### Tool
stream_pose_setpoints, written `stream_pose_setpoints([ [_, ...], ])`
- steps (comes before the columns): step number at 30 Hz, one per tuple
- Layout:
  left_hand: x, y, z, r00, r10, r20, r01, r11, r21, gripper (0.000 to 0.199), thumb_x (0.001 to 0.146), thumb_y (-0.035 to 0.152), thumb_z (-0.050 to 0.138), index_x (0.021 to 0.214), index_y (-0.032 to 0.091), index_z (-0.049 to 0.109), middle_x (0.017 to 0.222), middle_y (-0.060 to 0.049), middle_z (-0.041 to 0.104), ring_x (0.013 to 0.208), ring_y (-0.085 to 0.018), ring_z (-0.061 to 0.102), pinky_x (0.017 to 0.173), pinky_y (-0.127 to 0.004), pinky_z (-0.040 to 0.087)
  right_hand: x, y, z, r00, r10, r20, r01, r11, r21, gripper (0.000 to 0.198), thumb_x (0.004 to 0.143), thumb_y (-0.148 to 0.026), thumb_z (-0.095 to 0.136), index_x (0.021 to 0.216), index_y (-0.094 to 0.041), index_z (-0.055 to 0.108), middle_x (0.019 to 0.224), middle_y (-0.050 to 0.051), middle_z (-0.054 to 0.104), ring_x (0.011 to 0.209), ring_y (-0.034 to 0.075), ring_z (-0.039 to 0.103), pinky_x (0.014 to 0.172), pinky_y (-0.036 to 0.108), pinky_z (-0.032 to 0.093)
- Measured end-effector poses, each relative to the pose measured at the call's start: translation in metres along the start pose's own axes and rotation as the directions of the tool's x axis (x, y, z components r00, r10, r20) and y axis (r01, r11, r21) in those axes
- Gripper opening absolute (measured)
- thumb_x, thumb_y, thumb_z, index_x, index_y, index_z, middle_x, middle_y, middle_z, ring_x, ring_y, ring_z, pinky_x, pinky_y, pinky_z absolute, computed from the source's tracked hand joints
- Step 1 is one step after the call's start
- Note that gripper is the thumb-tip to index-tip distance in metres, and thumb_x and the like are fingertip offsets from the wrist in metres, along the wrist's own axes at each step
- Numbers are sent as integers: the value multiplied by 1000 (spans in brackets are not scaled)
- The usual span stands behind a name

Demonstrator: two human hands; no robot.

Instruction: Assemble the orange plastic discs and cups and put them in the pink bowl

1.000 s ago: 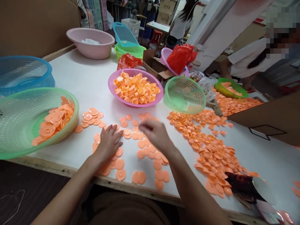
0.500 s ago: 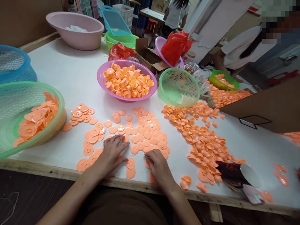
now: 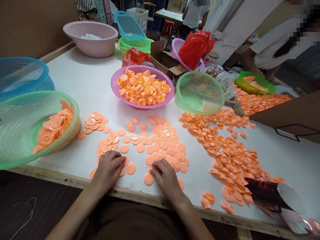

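My left hand (image 3: 108, 169) rests low over the table's front part, fingers stretched and touching flat orange plastic discs (image 3: 124, 171). A single disc (image 3: 131, 168) lies just right of its fingertips. My right hand (image 3: 166, 176) has its fingers bent and slightly apart, with the tips at the edge of an orange disc (image 3: 149, 179). Beyond it spreads a layer of overlapping discs (image 3: 163, 145). More discs (image 3: 107, 140) lie in loose clusters ahead of my left hand. Part of the discs under both hands is hidden.
A pink bowl (image 3: 114, 81) holds small orange cup-shaped pieces. Left stands a green basket (image 3: 15, 110) with orange pieces, beside a blue one (image 3: 25, 75). A green colander (image 3: 200, 91) sits behind a long heap of orange pieces (image 3: 225, 150). A co-worker (image 3: 277, 50) stands at the right.
My left hand has drawn back toward the front edge, uncovering discs. My right hand stays low among the discs, now at a disc left of its fingers. The camera view has shifted slightly.
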State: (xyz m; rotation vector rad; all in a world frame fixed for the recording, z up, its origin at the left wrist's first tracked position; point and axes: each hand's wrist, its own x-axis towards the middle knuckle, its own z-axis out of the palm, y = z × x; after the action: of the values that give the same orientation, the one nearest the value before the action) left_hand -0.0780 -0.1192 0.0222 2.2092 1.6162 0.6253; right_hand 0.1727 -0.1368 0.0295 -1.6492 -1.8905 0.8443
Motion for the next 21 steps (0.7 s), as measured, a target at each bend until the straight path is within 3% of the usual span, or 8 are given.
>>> stream_pose_setpoints([
  [5, 14, -3, 2, 998, 0, -57, 5, 996, 87, 30, 92, 18, 48, 112, 27, 68, 115, -7, 68, 109, -24, 58, 82, -40, 38, 9, -12, 13, 992, -119, 40, 120, 992, -32, 18, 84, -5, 56, 78, -20, 62, 84, 4, 59, 79, 18, 54, 68, 30, 45],
  [8, 6, -14, -11, 992, -62, -107, 73, 992, 102, 26, 92, 19, 48, 104, 26, 70, 111, -7, 69, 106, -24, 59, 82, -39, 39, 13, -21, 22, 977, -207, 59, 210, 977, -48, 20, 85, -3, 55, 84, -21, 65, 86, 5, 60, 84, 19, 53, 70, 31, 45],
  [12, -18, -20, -25, 993, -106, -50, 111, 990, 91, 17, 90, 26, 55, 89, 26, 72, 101, -4, 70, 99, -22, 61, 78, -37, 39, 11, -28, 27, 965, -253, 74, 257, 965, -54, 20, 89, -7, 53, 94, -21, 66, 89, 6, 59, 85, 20, 52, 71, 30, 44],
  [17, -35, -27, -30, 991, -128, -32, 130, 989, 76, 17, 90, 26, 55, 94, 28, 72, 102, -3, 70, 100, -22, 61, 78, -36, 40, -2, -38, 32, 899, -361, 249, 413, 888, -200, 24, 89, -11, 51, 105, -22, 66, 86, 6, 54, 76, 20, 46, 62, 30, 37],
  [21, -38, -48, -42, 971, -216, -104, 222, 973, 56, 20, 91, 30, 53, 96, 26, 72, 100, -4, 71, 98, -21, 61, 79, -36, 43, -21, -35, 15, 890, -332, 314, 409, 884, -226, 27, 93, -12, 46, 98, -26, 68, 79, 4, 50, 71, 18, 46, 60, 29, 34],
])
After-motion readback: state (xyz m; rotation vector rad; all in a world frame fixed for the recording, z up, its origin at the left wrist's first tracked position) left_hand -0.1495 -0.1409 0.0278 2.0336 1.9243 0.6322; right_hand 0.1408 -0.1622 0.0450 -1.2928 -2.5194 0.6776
